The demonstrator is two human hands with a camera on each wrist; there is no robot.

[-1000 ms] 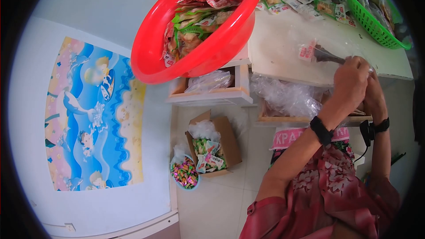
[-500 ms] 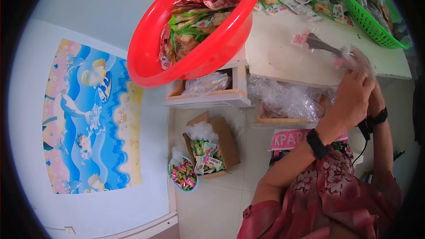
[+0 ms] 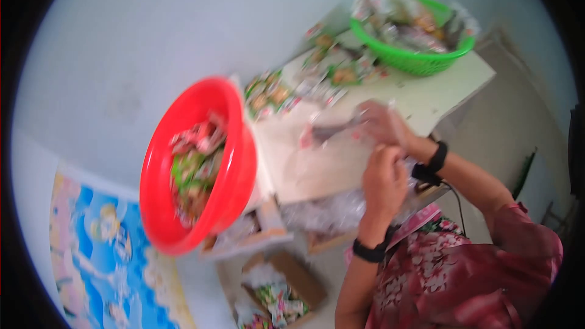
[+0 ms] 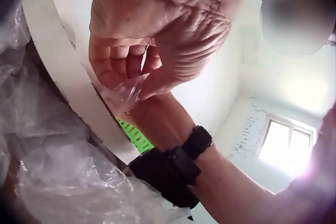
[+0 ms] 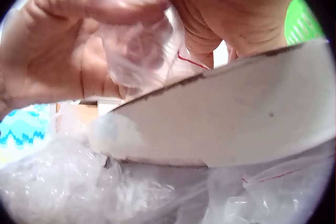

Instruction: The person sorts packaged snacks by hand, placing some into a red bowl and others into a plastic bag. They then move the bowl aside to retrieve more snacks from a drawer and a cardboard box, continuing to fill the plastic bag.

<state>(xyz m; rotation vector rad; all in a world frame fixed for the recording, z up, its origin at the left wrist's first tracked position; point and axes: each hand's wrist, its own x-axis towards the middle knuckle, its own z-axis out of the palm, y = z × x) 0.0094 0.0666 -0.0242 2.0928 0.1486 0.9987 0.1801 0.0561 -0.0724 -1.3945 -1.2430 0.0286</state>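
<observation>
In the head view a dark item (image 3: 332, 131) with a red and white label lies in a clear plastic bag above the white tabletop (image 3: 292, 170). My right hand (image 3: 385, 125) holds the bag at the item's near end; its fingers are blurred. Just below it is my left hand (image 3: 384, 183). The left wrist view shows the left hand (image 4: 163, 29) pinching clear film (image 4: 128, 92) between thumb and fingers. In the right wrist view the film (image 5: 139, 50) runs from the left hand (image 5: 63, 50) towards the right hand (image 5: 236, 14), whose fingertips are partly hidden.
A red basin (image 3: 241, 170) of packets stands at the left, and a green basket (image 3: 420, 64) at the back right. Loose packets (image 3: 344, 74) lie along the back edge. Below the tabletop are drawers with clear bags (image 3: 329, 210) and a cardboard box (image 3: 298, 277).
The head view has turned and shifted, so the basin and tabletop appear lower and further left. My right hand, largely hidden behind the left before, now shows above it, with the bag still held.
</observation>
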